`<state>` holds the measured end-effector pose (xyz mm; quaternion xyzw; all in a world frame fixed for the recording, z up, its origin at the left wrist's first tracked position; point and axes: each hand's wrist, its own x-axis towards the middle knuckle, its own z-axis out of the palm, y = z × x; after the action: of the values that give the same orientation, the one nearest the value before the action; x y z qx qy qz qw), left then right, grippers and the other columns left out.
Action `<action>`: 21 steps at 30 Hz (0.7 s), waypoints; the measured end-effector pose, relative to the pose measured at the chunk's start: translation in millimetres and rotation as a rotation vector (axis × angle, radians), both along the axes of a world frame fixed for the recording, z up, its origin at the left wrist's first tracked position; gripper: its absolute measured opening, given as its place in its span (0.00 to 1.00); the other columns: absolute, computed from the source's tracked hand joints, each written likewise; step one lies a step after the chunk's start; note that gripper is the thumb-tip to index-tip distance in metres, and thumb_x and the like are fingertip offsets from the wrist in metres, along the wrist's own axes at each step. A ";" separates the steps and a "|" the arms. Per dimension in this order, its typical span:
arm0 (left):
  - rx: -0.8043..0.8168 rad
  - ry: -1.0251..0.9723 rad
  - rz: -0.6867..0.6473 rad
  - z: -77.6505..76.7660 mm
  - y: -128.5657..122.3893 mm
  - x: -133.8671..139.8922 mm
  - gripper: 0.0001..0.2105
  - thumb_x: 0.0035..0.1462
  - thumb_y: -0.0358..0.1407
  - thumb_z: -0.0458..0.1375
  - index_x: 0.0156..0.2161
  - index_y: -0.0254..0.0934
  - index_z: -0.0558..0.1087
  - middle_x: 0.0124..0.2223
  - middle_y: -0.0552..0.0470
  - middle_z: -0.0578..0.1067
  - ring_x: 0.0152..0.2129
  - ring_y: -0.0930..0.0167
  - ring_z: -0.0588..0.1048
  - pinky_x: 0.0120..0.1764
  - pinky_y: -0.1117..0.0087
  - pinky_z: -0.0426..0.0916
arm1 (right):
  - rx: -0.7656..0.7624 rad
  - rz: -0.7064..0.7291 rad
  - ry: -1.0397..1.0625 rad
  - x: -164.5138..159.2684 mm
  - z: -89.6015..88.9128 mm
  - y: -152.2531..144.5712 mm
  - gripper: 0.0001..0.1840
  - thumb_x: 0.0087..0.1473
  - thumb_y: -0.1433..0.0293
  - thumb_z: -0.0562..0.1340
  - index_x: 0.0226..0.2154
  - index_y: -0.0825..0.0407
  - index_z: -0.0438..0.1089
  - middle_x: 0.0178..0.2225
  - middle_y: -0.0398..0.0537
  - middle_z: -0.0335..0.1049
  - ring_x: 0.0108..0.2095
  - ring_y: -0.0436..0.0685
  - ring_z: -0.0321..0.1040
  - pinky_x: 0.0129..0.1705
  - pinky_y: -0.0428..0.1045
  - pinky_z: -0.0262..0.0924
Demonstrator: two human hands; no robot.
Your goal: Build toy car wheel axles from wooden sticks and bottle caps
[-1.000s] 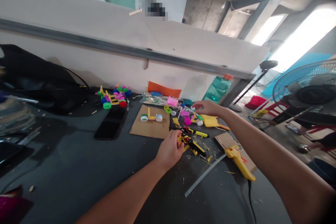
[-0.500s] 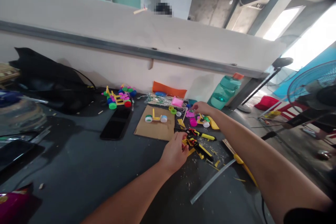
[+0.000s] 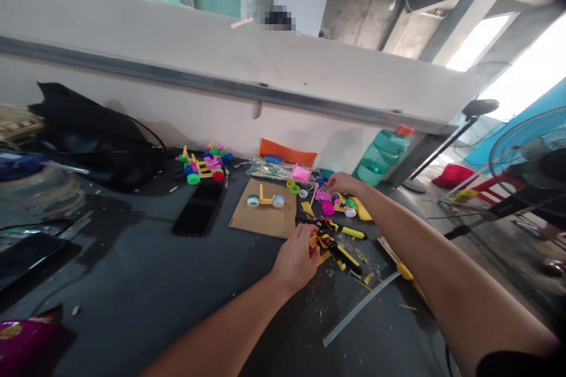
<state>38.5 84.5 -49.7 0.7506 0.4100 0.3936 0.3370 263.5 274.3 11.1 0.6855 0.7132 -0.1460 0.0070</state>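
Observation:
My left hand rests on the dark table with its fingers curled inward, beside black-and-yellow pliers and yellow scraps. What those fingers hold, if anything, is hidden. Farther back, my right hand reaches down with bent fingers close together at the pink plastic pieces; anything between the fingertips is too small to make out. Just in front of it lies a small part with pink and white wheels. To the left, a yellow frame with two bottle-cap wheels sits on a cardboard sheet.
A teal water bottle stands behind my right hand. A black phone and colourful wheeled toys are on the left. A clear glue stick protrudes from a yellow tool at right. A fan stands beyond the table.
The camera view has shifted slightly, so the scene sits a little farther right. Both hands stay almost where they were.

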 end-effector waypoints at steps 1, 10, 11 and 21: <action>0.000 0.001 0.000 -0.2 0.1 0.0 0.16 0.52 0.27 0.51 0.47 0.39 0.63 0.43 0.49 0.67 0.32 0.70 0.69 0.34 0.70 0.66 | 0.006 0.004 0.005 -0.1 -0.2 -0.3 0.09 0.36 0.69 0.67 0.27 0.52 0.75 0.20 0.41 0.71 0.22 0.51 0.66 0.23 0.43 0.56; -0.002 0.018 0.008 -1.0 1.3 0.7 0.15 0.51 0.26 0.51 0.46 0.39 0.63 0.43 0.49 0.68 0.29 0.72 0.69 0.33 0.71 0.66 | 0.170 0.035 0.072 12.4 7.6 -2.3 0.03 0.41 0.72 0.63 0.24 0.51 0.74 0.25 0.42 0.74 0.29 0.52 0.68 0.27 0.43 0.55; 0.001 0.017 0.010 -1.0 1.3 0.8 0.15 0.52 0.26 0.51 0.46 0.39 0.64 0.43 0.49 0.68 0.30 0.72 0.69 0.33 0.72 0.66 | 0.195 0.033 0.078 14.1 9.8 -3.4 0.03 0.41 0.71 0.63 0.24 0.51 0.73 0.25 0.42 0.74 0.29 0.52 0.68 0.27 0.43 0.55; -0.077 -0.127 0.010 -2.9 2.1 2.4 0.14 0.53 0.28 0.52 0.46 0.38 0.65 0.42 0.48 0.68 0.30 0.73 0.70 0.33 0.72 0.67 | 0.448 -0.006 0.173 11.7 36.9 -30.2 0.04 0.43 0.67 0.63 0.24 0.52 0.70 0.24 0.42 0.71 0.27 0.51 0.65 0.29 0.45 0.56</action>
<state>40.9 86.6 -52.6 0.7086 0.4063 0.4260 0.3891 275.2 244.1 48.0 0.6572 0.7236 -0.0423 -0.2065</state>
